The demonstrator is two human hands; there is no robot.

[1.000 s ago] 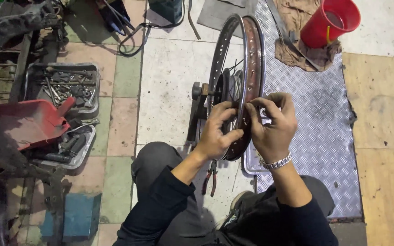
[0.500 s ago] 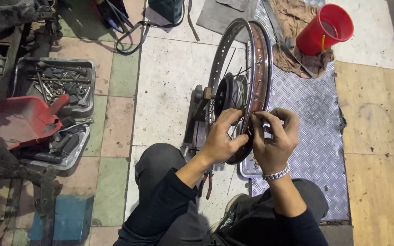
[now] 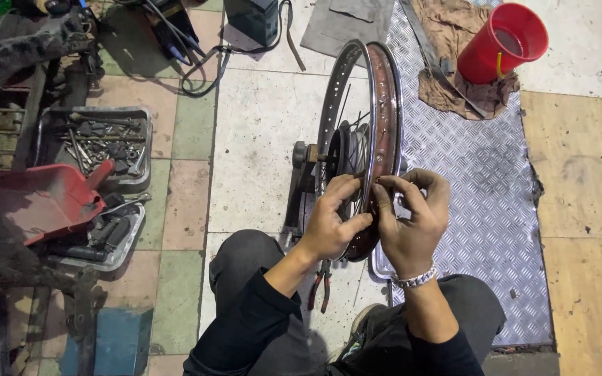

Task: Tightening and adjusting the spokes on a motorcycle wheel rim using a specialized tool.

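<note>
Both hands had shifted slightly along the rim since 0.5 s earlier, the fingers of the right drawn closer into a pinch.

Head view, 1 item in hand:
- Spoked wheel rim (image 3: pixel 387 104), rusty inside, stood upright on edge between the hands, its hub (image 3: pixel 339 150) on a dark stand (image 3: pixel 299 182) just beyond the left hand.
- Left hand (image 3: pixel 331 221): fingers curled narrow around the near edge of the rim, gripping it.
- Right hand (image 3: pixel 412 221): thumb and forefinger pinched at the rim; what they held was too small to tell. Silver bracelet (image 3: pixel 416 279) at the wrist.
- Red-handled pliers (image 3: pixel 320 285) on the tiles below the left hand.
- Red bucket (image 3: pixel 502 42) well beyond the right hand.
- 2 trays of bolts and tools (image 3: pixel 99 143) far left of the left hand.
</note>
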